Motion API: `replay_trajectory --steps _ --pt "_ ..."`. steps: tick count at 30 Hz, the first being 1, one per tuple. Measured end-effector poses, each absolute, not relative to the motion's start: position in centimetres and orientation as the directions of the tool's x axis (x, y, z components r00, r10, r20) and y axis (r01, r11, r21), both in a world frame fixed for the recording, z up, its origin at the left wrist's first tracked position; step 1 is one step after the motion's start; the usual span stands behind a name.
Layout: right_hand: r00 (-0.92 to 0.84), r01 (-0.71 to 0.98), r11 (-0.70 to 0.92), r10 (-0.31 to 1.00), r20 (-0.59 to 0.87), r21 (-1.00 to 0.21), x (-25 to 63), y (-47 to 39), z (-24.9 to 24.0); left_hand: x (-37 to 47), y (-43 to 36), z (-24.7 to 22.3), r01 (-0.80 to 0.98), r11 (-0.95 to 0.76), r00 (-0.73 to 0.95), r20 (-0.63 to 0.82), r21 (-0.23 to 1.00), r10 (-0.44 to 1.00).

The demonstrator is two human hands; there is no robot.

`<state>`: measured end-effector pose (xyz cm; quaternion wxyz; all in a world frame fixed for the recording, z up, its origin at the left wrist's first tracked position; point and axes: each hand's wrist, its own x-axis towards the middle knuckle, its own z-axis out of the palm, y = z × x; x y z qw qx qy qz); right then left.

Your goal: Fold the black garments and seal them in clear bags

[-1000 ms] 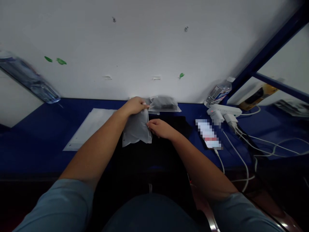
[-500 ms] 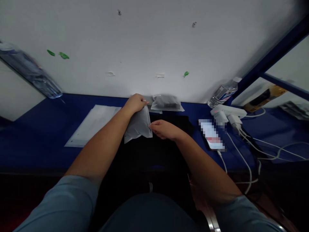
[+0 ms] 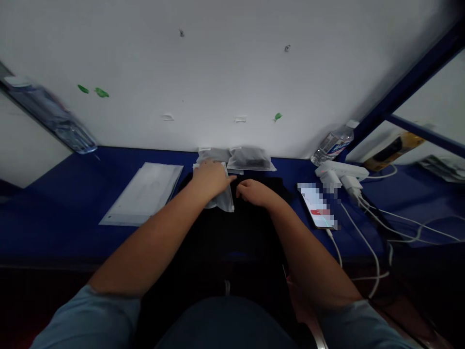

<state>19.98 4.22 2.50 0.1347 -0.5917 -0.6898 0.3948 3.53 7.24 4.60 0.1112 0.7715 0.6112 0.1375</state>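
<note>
A frosted zip bag [image 3: 224, 202] lies on black cloth [image 3: 250, 228] at the front of the blue desk. My left hand [image 3: 210, 178] rests flat over the bag, fingers stretched toward the wall and thumb out to the right. It covers much of the bag's upper part. Just right of the bag's edge is my right hand [image 3: 254, 192], its fingers curled in and no object visible in them. Behind the hands, against the wall, sit two more frosted bags, one on the left [image 3: 212, 154] and one on the right [image 3: 250, 159] with something dark inside.
Flat frosted bags [image 3: 143, 194] lie on the desk at left. To the right are a phone [image 3: 317, 206] on a cable and a white power strip [image 3: 341, 169] with plugs and cords. Water bottles stand at the left [image 3: 69, 128] and right [image 3: 334, 143].
The bag has gone from being held up by both hands to lying on the black cloth. My left hand has flattened onto it; my right hand has let go of its edge.
</note>
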Motion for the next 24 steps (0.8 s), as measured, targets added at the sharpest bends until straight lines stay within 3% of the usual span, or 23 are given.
replay_trajectory --steps 2,5,10,12,18,24 --pt "-0.221 0.792 0.052 0.953 -0.207 -0.609 20.1 4.5 2.1 4.2 5.0 3.8 0.971 -0.166 0.156 0.067 0.174 0.985" --pt "-0.218 0.825 0.081 0.959 -0.183 -0.559 20.2 4.8 1.7 4.0 3.1 3.5 0.981 -0.178 0.175 0.055 0.07 0.983" --pt "-0.224 0.856 0.072 0.944 -0.242 -0.511 20.1 4.9 2.1 -0.2 2.8 5.3 0.834 -0.55 0.55 -0.158 0.042 0.82" --pt "-0.227 0.853 0.06 0.937 -0.265 -0.518 20.2 4.9 2.4 -1.7 2.8 5.8 0.787 -0.615 0.611 -0.198 0.051 0.766" --pt "-0.165 0.822 -0.069 0.921 -0.352 -0.566 20.3 5.0 2.3 -1.6 2.0 4.1 0.838 -0.545 0.54 -0.099 -0.021 0.835" --pt "-0.159 0.825 -0.063 0.928 -0.336 -0.562 20.3 5.0 2.2 -0.8 2.1 2.6 0.861 -0.494 0.5 0.025 -0.119 0.866"
